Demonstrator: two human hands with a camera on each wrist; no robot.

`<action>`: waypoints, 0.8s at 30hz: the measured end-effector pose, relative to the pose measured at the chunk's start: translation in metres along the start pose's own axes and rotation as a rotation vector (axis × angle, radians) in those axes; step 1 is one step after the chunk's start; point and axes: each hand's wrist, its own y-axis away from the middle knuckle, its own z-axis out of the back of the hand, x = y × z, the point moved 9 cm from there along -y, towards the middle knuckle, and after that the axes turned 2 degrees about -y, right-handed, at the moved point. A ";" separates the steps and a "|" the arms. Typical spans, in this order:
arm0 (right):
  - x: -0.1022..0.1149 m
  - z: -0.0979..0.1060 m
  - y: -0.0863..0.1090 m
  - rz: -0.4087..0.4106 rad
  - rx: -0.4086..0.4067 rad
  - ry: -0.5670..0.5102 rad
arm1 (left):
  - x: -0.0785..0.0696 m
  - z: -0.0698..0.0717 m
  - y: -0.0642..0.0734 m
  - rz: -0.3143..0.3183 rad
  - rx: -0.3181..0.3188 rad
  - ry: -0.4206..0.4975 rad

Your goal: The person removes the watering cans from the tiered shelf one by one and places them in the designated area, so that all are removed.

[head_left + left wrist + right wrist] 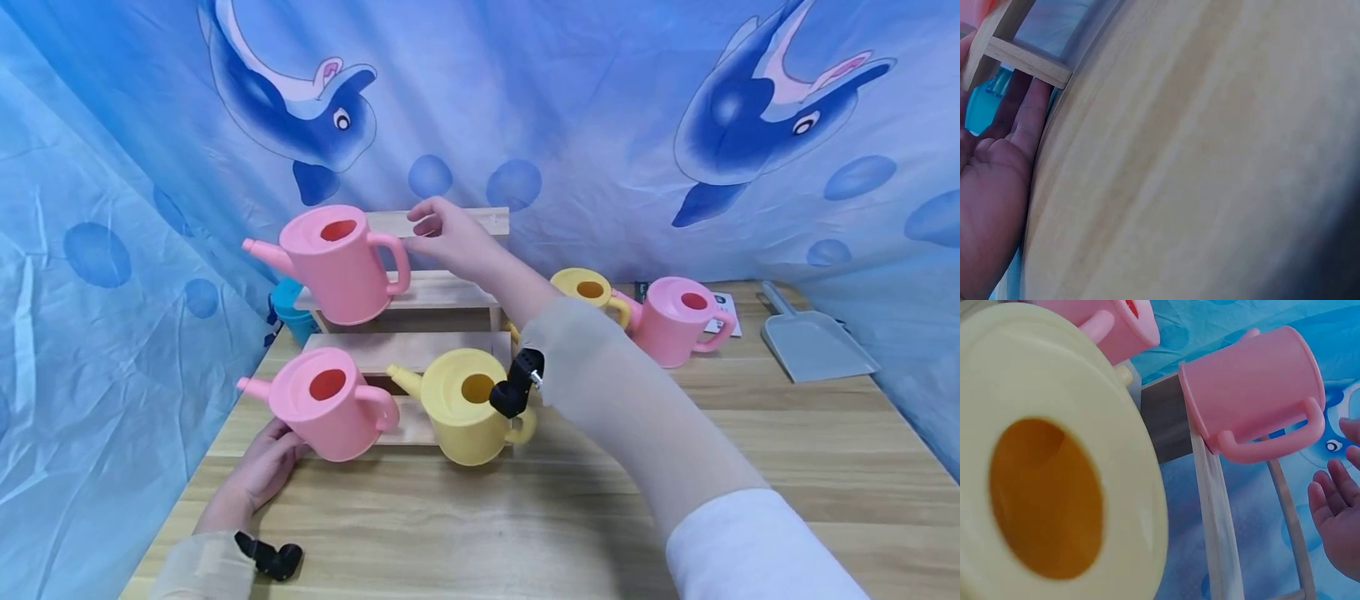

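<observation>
A stepped wooden rack (401,352) holds several toy watering cans. On its upper part stands a pink watering can (337,271), its spout to the left. My right hand (457,237) is beside that can's handle, fingers loosely bent and holding nothing; the right wrist view shows a gap between hand (1341,519) and handle (1272,447). Low on the rack sit another pink watering can (318,417) and a yellow watering can (459,429). My left hand (266,467) grips the rack's lower left corner, its fingers (1030,115) reaching behind a wooden crosspiece (1029,61).
Right of the rack, a second yellow watering can (581,283) and a third pink one (667,333) stand on the wooden table (750,433). A grey dustpan (817,342) lies at the far right. Behind the rack's left side is a turquoise container (294,312). A blue dolphin-print curtain (600,100) surrounds the table.
</observation>
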 end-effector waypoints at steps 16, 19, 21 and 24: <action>-0.001 -0.033 -0.012 -0.074 0.117 0.080 | 0.000 0.001 0.001 0.015 -0.022 -0.011; -0.001 -0.035 -0.013 -0.073 0.115 0.075 | 0.001 0.001 0.001 0.015 -0.013 -0.004; -0.001 -0.037 -0.014 -0.067 0.111 0.081 | 0.000 0.000 0.001 0.004 -0.003 0.010; 0.000 -0.038 -0.013 -0.065 0.108 0.097 | -0.001 -0.001 0.002 -0.011 0.009 0.019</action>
